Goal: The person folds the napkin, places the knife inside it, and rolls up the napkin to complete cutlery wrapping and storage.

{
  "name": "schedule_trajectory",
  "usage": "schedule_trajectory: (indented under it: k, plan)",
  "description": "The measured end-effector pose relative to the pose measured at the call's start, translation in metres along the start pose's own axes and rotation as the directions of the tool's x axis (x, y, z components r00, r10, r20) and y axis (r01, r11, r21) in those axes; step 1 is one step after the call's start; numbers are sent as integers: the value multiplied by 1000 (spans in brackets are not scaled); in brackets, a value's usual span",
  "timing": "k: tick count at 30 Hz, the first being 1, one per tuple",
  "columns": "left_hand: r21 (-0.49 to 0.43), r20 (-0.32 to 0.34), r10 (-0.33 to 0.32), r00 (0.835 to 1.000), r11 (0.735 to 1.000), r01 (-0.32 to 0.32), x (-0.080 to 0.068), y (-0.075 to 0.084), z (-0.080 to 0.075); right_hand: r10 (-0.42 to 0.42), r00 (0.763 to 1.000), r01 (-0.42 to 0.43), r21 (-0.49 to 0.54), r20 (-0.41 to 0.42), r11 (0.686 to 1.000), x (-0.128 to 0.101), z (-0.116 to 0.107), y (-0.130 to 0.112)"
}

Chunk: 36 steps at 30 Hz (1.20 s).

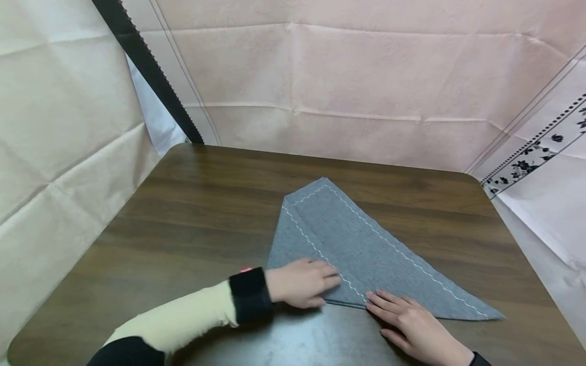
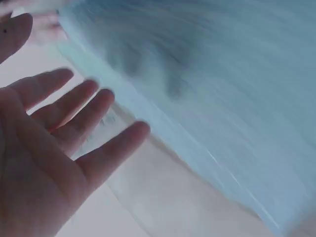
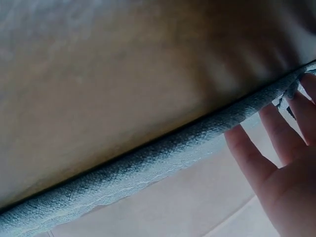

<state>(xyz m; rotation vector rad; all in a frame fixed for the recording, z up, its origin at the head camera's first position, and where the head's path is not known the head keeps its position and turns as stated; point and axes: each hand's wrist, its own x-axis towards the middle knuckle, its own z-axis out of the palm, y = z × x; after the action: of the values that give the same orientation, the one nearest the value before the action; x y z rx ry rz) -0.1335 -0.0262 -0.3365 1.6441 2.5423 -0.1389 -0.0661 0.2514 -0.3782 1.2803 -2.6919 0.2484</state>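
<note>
A grey-blue cloth [image 1: 366,254] with white wavy stitching lies folded into a rough triangle on the wooden table. Over its lower left part reaches my left hand [image 1: 304,282], palm down with the fingers extended; in the left wrist view those fingers [image 2: 111,150] are spread beside the blurred cloth [image 2: 237,98]. My right hand [image 1: 409,325] has its fingertips at the near folded edge, the fingers straight. From the right wrist, the cloth's folded edge [image 3: 128,170] runs in a long slant, and the fingers [image 3: 247,158] meet it at the right.
The brown wooden table [image 1: 183,213] has rounded far corners. Creased pale sheets [image 1: 366,71] hang behind it, with a black strip [image 1: 151,71] at the left and a floral border [image 1: 526,165] at the right. A small red thing [image 1: 245,269] shows behind the left cuff.
</note>
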Motion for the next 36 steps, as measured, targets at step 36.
schedule_trajectory:
  k: [36]
  plan:
    - [267,37,49,998,962,-57,58,41,6,719,694,-720,3,39,694,-78,-40,73]
